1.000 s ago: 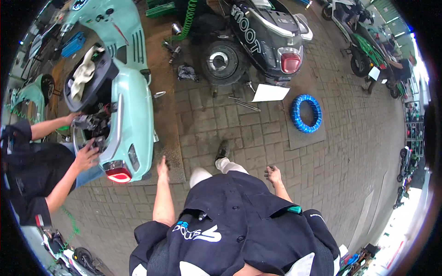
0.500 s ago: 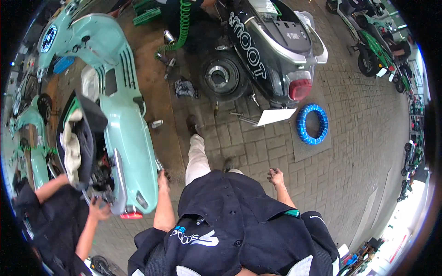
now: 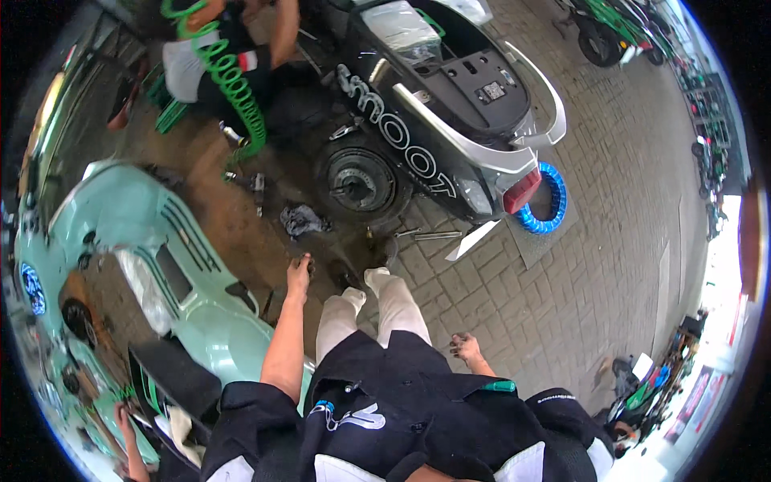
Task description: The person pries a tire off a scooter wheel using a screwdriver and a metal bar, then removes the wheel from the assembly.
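My left hand (image 3: 299, 275) hangs beside the mint-green scooter (image 3: 229, 337), apart from it. Its fingers are loosely bent and darkly stained, and I see nothing held in them. On my other side, my right hand (image 3: 464, 347) hangs over the paving with dirty, half-curled fingers apart, also with nothing visible in it. Ahead of me stands a black and white scooter (image 3: 450, 120) with its seat area uncovered. A wheel (image 3: 361, 183) lies flat beside it, near a crumpled dark rag (image 3: 303, 219).
A blue-wrapped tyre (image 3: 560, 193) lies partly behind the black scooter. Metal tools (image 3: 434, 235) rest on the paving near its tail. A green coiled hose (image 3: 229, 80) hangs near a crouching person (image 3: 281, 40). Another person's arm (image 3: 130, 442) shows at lower left.
My view has turned and moved forward. The mint-green scooter has shifted to the lower left, and the black scooter now covers part of the blue tyre. My left hand has left the mint scooter's side.
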Available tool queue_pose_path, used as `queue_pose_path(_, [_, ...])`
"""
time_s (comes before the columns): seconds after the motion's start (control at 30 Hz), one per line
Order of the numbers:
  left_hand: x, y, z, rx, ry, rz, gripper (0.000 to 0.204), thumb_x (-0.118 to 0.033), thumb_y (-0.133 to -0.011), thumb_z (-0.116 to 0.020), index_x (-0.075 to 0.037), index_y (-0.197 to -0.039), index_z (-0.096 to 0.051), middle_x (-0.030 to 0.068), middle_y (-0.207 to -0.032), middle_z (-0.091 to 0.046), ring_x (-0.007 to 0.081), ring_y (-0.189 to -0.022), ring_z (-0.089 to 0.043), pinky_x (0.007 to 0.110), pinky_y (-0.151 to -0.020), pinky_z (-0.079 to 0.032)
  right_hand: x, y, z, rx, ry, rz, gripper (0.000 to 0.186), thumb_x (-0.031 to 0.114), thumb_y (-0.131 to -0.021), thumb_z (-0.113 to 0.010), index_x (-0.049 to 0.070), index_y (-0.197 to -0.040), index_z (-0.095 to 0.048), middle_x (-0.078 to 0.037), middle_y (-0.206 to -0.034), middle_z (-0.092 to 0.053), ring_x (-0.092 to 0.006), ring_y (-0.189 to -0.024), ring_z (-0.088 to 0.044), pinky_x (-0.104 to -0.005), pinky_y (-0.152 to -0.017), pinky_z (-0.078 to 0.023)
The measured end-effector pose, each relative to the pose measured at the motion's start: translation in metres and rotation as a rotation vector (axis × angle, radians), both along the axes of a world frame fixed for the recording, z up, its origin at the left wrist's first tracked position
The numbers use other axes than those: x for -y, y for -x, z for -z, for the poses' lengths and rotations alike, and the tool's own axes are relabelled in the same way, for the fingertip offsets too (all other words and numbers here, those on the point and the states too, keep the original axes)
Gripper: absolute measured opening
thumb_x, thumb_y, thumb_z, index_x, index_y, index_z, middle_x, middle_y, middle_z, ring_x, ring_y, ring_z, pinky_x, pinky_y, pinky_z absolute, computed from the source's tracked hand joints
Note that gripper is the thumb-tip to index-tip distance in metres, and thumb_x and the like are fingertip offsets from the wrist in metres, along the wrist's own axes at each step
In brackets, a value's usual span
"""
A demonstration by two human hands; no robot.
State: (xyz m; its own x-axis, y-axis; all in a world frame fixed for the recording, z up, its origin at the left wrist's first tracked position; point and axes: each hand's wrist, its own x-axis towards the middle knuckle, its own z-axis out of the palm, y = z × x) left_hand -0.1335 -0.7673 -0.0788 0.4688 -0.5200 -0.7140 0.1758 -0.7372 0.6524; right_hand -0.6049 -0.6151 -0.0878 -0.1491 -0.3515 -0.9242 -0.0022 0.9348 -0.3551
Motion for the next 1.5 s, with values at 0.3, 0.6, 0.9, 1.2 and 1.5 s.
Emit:
queue_pose_path(0.3, [0.173, -0.033, 0.290, 0.135, -0.009, 0.167, 0.067, -0.037, -0.077, -0.061, 0.004, -0.123, -0.035, 0.0142, -0.107, -0.049, 0.0249, -0.099, -0.044, 0.036, -0.084, -0.036, 0.138, -0.031, 0.297, 0.150, 0.031, 0.101, 0.027, 0.017, -0.084, -0.043, 0.004, -0.107, -0.049, -0.015, -0.088, -0.058, -0.0271, -0.064, -0.056, -0.0362, -0.049, -0.044])
queue_pose_path(0.6, [0.372, -0.021, 0.347, 0.862, 0.139, 1.227, 0.077, -0.043, -0.071, -0.062, 0.003, -0.126, -0.033, 0.0242, -0.130, -0.032, 0.0367, -0.118, -0.034, 0.041, -0.098, -0.031, 0.156, 0.058, 0.630, -0.189, 0.604, 0.526, 0.038, 0.037, -0.082, -0.048, 0.003, -0.099, -0.052, -0.015, -0.087, -0.059, -0.0283, -0.082, -0.055, -0.0417, -0.070, -0.045])
queue_pose_path(0.9, [0.406, 0.031, 0.357, 1.020, 0.897, 1.409, 0.066, -0.043, -0.072, -0.060, 0.003, -0.117, -0.042, 0.0222, -0.120, -0.044, 0.0372, -0.111, -0.042, 0.040, -0.094, -0.035, 0.190, -0.036, 0.638, -1.293, 0.331, -0.157, 0.041, 0.038, -0.080, -0.055, -0.002, -0.089, -0.052, -0.022, -0.079, -0.056, -0.0390, -0.072, -0.053, -0.0461, -0.065, -0.043])
queue_pose_path(1.2, [0.442, 0.063, 0.360, 1.061, 0.888, 1.486, 0.093, -0.073, -0.053, -0.057, -0.003, -0.114, -0.050, 0.0209, -0.115, -0.050, 0.0327, -0.109, -0.047, 0.038, -0.094, -0.037, 0.226, -0.026, 0.595, -0.956, 0.025, -0.192, 0.055, 0.051, -0.074, -0.057, -0.003, -0.078, -0.060, -0.023, -0.079, -0.061, -0.0367, -0.080, -0.059, -0.0407, -0.069, -0.047])
queue_pose_path(1.5, [0.427, 0.053, 0.368, 1.061, 0.687, 1.473, 0.093, -0.077, -0.052, -0.053, 0.000, -0.104, -0.056, 0.0207, -0.105, -0.056, 0.0322, -0.097, -0.055, 0.040, -0.084, -0.044, 0.191, -0.031, 0.499, -0.296, 0.360, 0.478, 0.008, 0.006, -0.076, -0.057, 0.003, -0.080, -0.051, -0.007, -0.057, -0.049, -0.0165, -0.043, -0.046, -0.0290, -0.035, -0.036])
